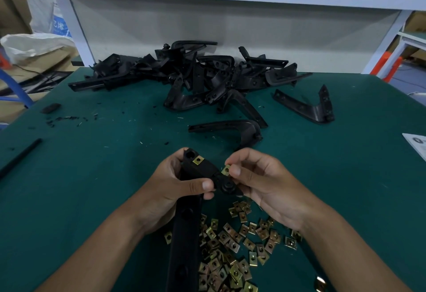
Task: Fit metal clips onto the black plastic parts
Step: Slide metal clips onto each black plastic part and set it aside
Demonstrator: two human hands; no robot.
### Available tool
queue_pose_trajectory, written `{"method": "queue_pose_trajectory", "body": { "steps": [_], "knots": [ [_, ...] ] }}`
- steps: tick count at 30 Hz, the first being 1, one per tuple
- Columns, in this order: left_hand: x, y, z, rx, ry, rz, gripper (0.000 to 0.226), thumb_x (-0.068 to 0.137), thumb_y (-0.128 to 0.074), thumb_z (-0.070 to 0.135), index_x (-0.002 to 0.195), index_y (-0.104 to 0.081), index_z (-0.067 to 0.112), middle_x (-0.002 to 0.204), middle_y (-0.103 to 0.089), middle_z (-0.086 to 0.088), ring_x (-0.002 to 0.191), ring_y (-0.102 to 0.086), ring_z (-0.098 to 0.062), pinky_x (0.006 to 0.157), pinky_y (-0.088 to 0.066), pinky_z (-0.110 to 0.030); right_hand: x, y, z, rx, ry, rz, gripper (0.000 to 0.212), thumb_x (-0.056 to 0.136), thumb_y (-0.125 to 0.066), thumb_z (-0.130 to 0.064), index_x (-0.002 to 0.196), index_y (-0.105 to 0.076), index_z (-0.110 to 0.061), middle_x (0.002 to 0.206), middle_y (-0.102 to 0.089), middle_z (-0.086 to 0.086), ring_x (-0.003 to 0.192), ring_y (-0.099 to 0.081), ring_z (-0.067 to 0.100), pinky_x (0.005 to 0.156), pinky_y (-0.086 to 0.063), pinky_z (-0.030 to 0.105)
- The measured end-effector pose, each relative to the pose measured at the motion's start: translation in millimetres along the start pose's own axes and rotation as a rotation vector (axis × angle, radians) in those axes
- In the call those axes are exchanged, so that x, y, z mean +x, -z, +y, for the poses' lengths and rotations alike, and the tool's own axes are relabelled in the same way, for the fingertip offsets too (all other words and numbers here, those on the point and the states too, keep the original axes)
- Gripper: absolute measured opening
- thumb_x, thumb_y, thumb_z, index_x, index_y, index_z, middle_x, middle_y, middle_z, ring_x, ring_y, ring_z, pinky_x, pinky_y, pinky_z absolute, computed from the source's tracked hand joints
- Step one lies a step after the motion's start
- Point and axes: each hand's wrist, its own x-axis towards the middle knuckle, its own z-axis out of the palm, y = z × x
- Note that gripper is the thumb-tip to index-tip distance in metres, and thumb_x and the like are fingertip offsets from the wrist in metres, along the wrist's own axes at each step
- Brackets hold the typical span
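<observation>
Brass clip point(226, 170) pinched in right hand point(260, 183); left hand point(170, 185) grips black part point(202, 172). Slide it on straight.

A green table point(92, 176) carries black shavings point(66, 120), a small black block point(50, 108) and a thin black rod point(19, 158) at its left. A printed sheet point(417, 145) lies at the right edge. White sacks point(34, 45) and cardboard stand beyond the left corner.
</observation>
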Motion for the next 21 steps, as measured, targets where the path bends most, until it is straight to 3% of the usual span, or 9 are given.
{"method": "queue_pose_trajectory", "body": {
  "steps": [5, 11, 21],
  "knots": [
    [0.8, -0.5, 0.9, -0.012, 0.001, -0.029, 0.043, 0.059, -0.099, 0.024, 0.082, -0.062, 0.020, 0.075, -0.066, -0.012, 0.064, -0.065, -0.019, 0.062, -0.055, -0.025, 0.6, -1.6, 0.9, 0.013, -0.008, 0.005, 0.014, 0.077, -0.078, -0.030, 0.089, -0.075, -0.024, 0.085, -0.066, 0.001, 0.080, -0.063, 0.012, 0.069, -0.053, 0.024],
    [0.4, 1.2, -0.5, 0.018, -0.005, -0.036, 0.043, 0.060, -0.098, 0.022, 0.082, -0.061, 0.023, 0.074, -0.067, -0.015, 0.064, -0.066, -0.021, 0.061, -0.053, -0.023, 0.1, -2.3, 2.1, 0.032, -0.001, -0.003, 0.008, 0.081, -0.075, -0.023, 0.087, -0.073, -0.019, 0.082, -0.069, 0.000, 0.078, -0.066, 0.012, 0.071, -0.055, 0.022],
    [1.2, 0.4, -0.7, 0.025, -0.041, 0.010, 0.056, 0.060, -0.098, 0.024, 0.092, -0.054, 0.010, 0.076, -0.067, -0.013, 0.066, -0.067, -0.022, 0.066, -0.055, -0.027, 1.6, -1.5, 1.5, -0.053, 0.012, 0.038, 0.013, 0.077, -0.076, -0.032, 0.084, -0.078, -0.022, 0.088, -0.071, 0.004, 0.082, -0.066, 0.015, 0.075, -0.056, 0.027]
  ]
}}
